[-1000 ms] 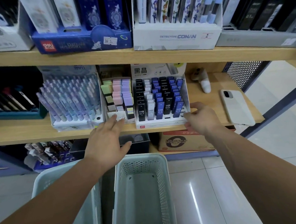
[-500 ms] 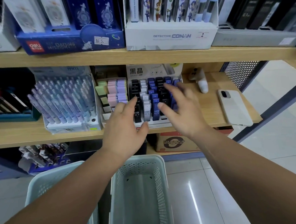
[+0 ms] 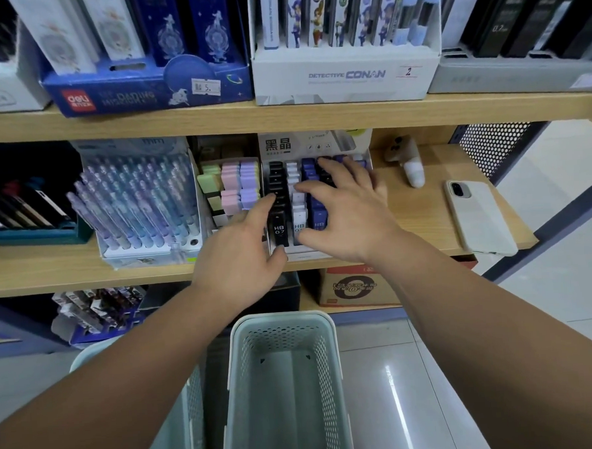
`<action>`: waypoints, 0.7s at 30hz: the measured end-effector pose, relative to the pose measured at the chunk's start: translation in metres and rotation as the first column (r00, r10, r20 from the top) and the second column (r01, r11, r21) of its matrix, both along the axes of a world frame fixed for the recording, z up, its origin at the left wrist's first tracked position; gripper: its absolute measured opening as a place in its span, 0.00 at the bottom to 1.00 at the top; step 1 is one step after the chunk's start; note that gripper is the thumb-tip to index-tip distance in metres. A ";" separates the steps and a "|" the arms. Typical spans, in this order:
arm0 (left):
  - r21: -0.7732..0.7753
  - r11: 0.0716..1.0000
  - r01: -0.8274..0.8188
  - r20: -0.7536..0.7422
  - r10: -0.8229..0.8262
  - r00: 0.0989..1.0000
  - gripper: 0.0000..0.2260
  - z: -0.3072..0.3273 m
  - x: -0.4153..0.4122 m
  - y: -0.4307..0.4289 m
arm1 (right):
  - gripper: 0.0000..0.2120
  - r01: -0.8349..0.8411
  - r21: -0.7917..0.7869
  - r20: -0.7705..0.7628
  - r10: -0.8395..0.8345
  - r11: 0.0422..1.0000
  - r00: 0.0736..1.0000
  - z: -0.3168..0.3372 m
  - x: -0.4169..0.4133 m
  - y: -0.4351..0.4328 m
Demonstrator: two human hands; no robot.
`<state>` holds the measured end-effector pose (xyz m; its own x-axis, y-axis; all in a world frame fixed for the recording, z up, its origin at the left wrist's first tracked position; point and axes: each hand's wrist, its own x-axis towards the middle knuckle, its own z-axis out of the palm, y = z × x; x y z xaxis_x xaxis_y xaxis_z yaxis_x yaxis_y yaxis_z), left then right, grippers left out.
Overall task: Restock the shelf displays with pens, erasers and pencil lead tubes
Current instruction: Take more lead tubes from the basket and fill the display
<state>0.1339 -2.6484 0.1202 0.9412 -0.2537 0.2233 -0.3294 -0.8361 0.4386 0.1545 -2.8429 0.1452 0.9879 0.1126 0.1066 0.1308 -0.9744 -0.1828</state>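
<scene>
Vs 1 s ago: both hands have closed in on the pencil lead display. The left hand has come off the eraser tray front, and the right hand has left the display's right front corner. Vs 0.5 s ago: little change, but the right fingers reach further toward 9 o'clock.

Left hand: fingers straight, index tip on the black lead tubes, thumb at the display's front lip, holding nothing. Right hand: spread wide, flat over the blue tubes, index tip on the white column, also holding nothing.

Edges: the lead display sits at the front edge of the wooden shelf, with the eraser tray tight at its 9 o'clock. The pen display is further toward 9. At 3 o'clock there is bare board, then a small figurine and a phone overhanging the front edge. The upper shelf with the Conan box is close overhead at 12.

At 6 o'clock a mint perforated basket stands on the glossy tiled floor, with a second basket at 7. A perforated metal panel ends the shelf at 2.
</scene>
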 end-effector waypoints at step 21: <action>0.077 0.997 0.008 0.122 -0.017 0.992 0.27 -0.007 0.010 0.047 | 0.26 -0.143 0.075 0.158 0.130 0.987 0.979 0.008 0.003 0.034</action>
<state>0.1436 -2.6016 0.1133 0.9046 -0.2860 0.3162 -0.3874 -0.8609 0.3298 0.1572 -2.8087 0.1530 0.9353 0.2292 0.2697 0.2943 -0.9269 -0.2328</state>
